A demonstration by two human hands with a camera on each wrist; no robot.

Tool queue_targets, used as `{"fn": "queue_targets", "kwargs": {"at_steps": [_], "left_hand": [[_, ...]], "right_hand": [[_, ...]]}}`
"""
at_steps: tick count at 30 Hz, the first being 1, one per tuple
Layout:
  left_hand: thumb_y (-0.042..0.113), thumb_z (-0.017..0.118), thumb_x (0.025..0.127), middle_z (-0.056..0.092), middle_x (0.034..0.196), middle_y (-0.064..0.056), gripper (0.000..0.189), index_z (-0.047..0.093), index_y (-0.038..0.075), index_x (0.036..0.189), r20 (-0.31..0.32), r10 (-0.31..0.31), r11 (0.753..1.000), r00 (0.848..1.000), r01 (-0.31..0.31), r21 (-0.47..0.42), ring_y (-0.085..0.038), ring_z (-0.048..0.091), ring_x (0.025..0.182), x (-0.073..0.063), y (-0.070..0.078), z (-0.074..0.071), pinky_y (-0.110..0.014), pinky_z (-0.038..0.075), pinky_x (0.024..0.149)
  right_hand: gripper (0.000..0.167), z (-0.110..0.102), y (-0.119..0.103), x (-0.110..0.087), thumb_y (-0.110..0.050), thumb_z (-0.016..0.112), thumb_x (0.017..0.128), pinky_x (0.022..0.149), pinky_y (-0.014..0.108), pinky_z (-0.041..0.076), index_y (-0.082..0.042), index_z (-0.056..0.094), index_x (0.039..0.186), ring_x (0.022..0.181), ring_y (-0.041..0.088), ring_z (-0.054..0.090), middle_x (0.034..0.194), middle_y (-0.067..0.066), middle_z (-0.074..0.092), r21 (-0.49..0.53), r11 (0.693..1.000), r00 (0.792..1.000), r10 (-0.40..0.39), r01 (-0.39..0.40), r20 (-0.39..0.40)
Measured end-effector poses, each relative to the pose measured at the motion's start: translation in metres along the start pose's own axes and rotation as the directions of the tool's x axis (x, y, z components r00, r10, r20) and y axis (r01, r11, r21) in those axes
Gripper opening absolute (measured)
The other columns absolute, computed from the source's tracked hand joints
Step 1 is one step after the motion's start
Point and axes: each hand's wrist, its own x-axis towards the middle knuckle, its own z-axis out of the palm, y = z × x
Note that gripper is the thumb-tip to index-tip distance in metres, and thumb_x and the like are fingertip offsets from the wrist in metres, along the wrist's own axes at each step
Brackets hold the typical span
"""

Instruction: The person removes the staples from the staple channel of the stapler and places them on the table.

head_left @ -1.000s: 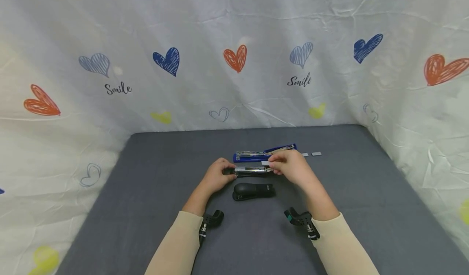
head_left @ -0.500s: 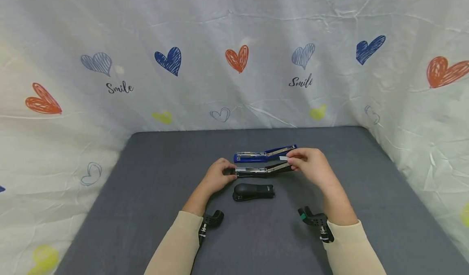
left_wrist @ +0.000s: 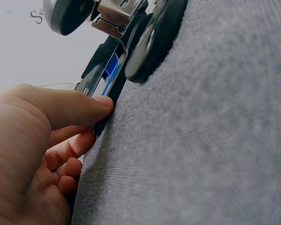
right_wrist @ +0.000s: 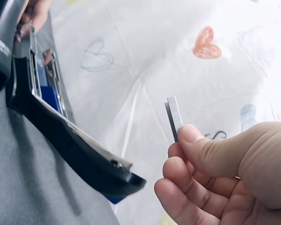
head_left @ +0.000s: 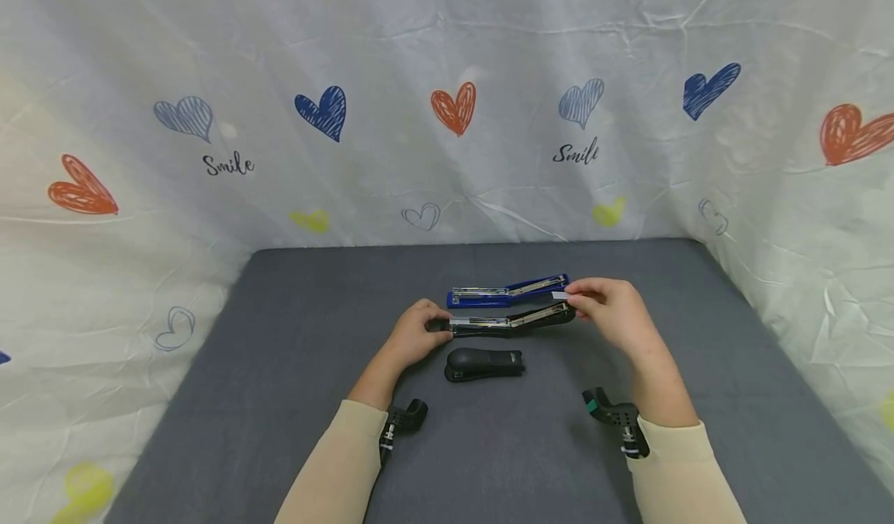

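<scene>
A black stapler (head_left: 541,317) lies opened out on the grey table, its metal tray facing up. My left hand (head_left: 414,332) pinches its left end between thumb and fingers (left_wrist: 75,146). Over the stapler's right end, my right hand (head_left: 615,312) holds a short strip of staples (right_wrist: 174,117) between thumb and fingertips; the strip points left, clear of the stapler in the right wrist view. Just behind lies an opened blue stapler (head_left: 480,298), close to the strip in the head view. Nearer to me rests a closed black stapler (head_left: 483,364).
The grey cloth-covered table (head_left: 335,291) ends at a white curtain (head_left: 377,175) printed with hearts. Wrist cameras sit on both forearms, the left one (head_left: 408,415) and the right one (head_left: 615,411) over the near part of the table.
My right hand has moved right with the staple strip, away from the middle of the black stapler, uncovering its raised right half. The left hand has stayed in place.
</scene>
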Motion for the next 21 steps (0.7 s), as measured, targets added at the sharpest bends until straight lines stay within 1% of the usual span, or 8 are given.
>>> {"fn": "queue_targets", "kwargs": {"at_steps": [2,5,8,12,19,21], "left_hand": [[0.014,0.082,0.089,0.062,0.113,-0.004,0.029,0.077,0.009,0.117,0.001,-0.002,1.0,1.0,0.002,0.002,-0.022,0.057,0.097,0.0,0.0,0.0,-0.043,0.047,0.087],[0.014,0.082,0.089,0.062,0.112,-0.004,0.029,0.077,0.009,0.117,0.002,-0.004,1.0,1.0,0.004,0.002,-0.021,0.056,0.096,0.0,0.001,0.0,-0.043,0.047,0.086],[0.014,0.082,0.089,0.062,0.112,-0.003,0.029,0.077,0.01,0.117,0.002,-0.007,1.0,1.0,0.007,0.002,-0.021,0.056,0.095,0.0,0.001,0.0,-0.042,0.046,0.086],[0.014,0.082,0.088,0.062,0.112,-0.003,0.029,0.077,0.01,0.117,0.004,-0.009,1.0,1.0,0.009,-0.002,-0.02,0.055,0.094,0.0,0.001,0.0,-0.041,0.046,0.085],[0.014,0.082,0.089,0.062,0.111,-0.004,0.029,0.077,0.009,0.117,0.008,-0.001,1.0,1.0,0.001,-0.01,-0.02,0.054,0.092,0.001,0.0,-0.001,-0.041,0.046,0.084],[0.014,0.082,0.089,0.062,0.111,-0.004,0.029,0.077,0.009,0.117,0.009,-0.002,1.0,1.0,0.002,-0.011,-0.02,0.055,0.093,0.001,0.0,-0.001,-0.041,0.046,0.085]], "right_hand": [[0.024,-0.003,0.003,0.0,-0.014,0.063,0.104,0.081,0.048,0.056,-0.001,0.072,0.122,0.088,0.028,0.07,0.105,0.017,0.074,-0.008,1.0,1.0,0.0,0.0,-0.012],[0.025,-0.007,0.006,-0.001,-0.015,0.062,0.104,0.078,0.044,0.055,-0.001,0.072,0.123,0.087,0.027,0.069,0.105,0.017,0.074,-0.027,1.0,1.0,0.009,-0.009,-0.028],[0.025,-0.01,0.011,0.0,-0.016,0.062,0.105,0.074,0.04,0.052,-0.002,0.072,0.123,0.086,0.026,0.068,0.104,0.016,0.073,-0.042,0.999,0.999,0.029,-0.031,-0.041],[0.024,-0.015,0.019,0.002,-0.015,0.062,0.104,0.069,0.038,0.049,-0.001,0.072,0.121,0.083,0.026,0.064,0.1,0.014,0.072,-0.05,0.997,0.997,0.054,-0.057,-0.058],[0.028,-0.019,0.036,0.005,-0.019,0.061,0.105,0.068,0.038,0.048,0.001,0.071,0.124,0.082,0.028,0.063,0.11,0.022,0.07,-0.058,0.993,0.994,0.095,-0.098,-0.059],[0.028,-0.019,0.041,0.007,-0.018,0.061,0.105,0.067,0.037,0.048,0.002,0.07,0.123,0.08,0.027,0.062,0.11,0.023,0.069,-0.06,0.992,0.992,0.109,-0.113,-0.059]]}}
